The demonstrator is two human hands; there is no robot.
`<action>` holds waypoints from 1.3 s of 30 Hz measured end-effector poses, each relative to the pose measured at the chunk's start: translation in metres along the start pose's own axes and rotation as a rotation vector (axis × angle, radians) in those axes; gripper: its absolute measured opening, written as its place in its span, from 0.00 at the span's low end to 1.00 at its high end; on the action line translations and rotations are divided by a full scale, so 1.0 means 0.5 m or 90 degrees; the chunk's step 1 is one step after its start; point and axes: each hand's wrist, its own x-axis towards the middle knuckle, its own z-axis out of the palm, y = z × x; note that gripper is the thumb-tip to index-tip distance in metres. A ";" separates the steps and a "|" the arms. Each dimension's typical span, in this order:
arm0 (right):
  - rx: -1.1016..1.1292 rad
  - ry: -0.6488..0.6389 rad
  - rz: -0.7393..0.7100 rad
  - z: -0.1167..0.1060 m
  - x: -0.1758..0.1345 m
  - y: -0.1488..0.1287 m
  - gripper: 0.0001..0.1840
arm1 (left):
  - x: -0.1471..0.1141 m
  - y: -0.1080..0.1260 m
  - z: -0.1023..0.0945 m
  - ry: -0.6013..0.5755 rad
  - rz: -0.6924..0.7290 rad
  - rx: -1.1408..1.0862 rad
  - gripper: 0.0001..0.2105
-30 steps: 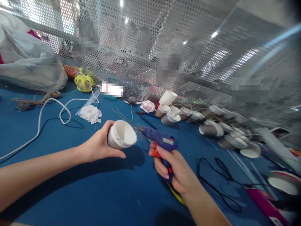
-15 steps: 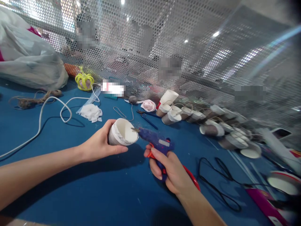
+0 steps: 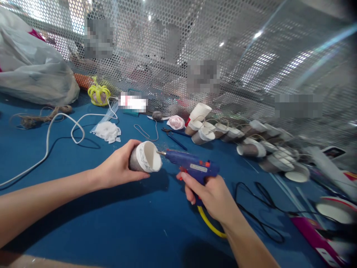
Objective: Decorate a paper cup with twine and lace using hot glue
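My left hand [image 3: 121,165] is wrapped round a paper cup [image 3: 137,158] with a grey side and a crinkled white band at its rim. The cup is tilted, its open mouth facing right. In my right hand [image 3: 210,195] is a blue glue gun [image 3: 185,162] with an orange-red trigger under my fingers. The metal nozzle points left, right at the cup's rim; whether it touches I cannot tell. Below the grip, a yellow ring-shaped thing [image 3: 210,223] shows partly behind my wrist.
Several similar cups [image 3: 203,136] stand and lie along the perforated metal screen [image 3: 156,44]. Pliers [image 3: 175,139], a pink ribbon rose [image 3: 175,122] and white scraps [image 3: 107,131] lie behind the cup. A white cord [image 3: 47,145] runs at left, a black cable [image 3: 259,208] at right.
The glue gun has moved right and turned more side-on, its nozzle still near the rim. The cup has tipped further towards the right. A yellow ring part now shows where a red one did.
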 end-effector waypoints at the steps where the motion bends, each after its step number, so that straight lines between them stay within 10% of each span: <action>1: -0.016 -0.014 0.004 -0.002 0.000 -0.001 0.20 | 0.000 -0.001 0.000 0.001 -0.006 -0.002 0.28; 9: 0.003 -0.051 0.026 -0.013 -0.006 -0.023 0.18 | 0.000 -0.004 0.001 0.001 -0.002 -0.004 0.28; 24: 0.562 -0.054 0.187 0.041 0.011 -0.004 0.13 | -0.003 -0.001 0.013 0.029 -0.040 -0.278 0.33; 39: 0.614 -0.050 0.204 0.050 0.010 -0.009 0.11 | -0.009 0.002 0.014 0.010 -0.026 -0.218 0.28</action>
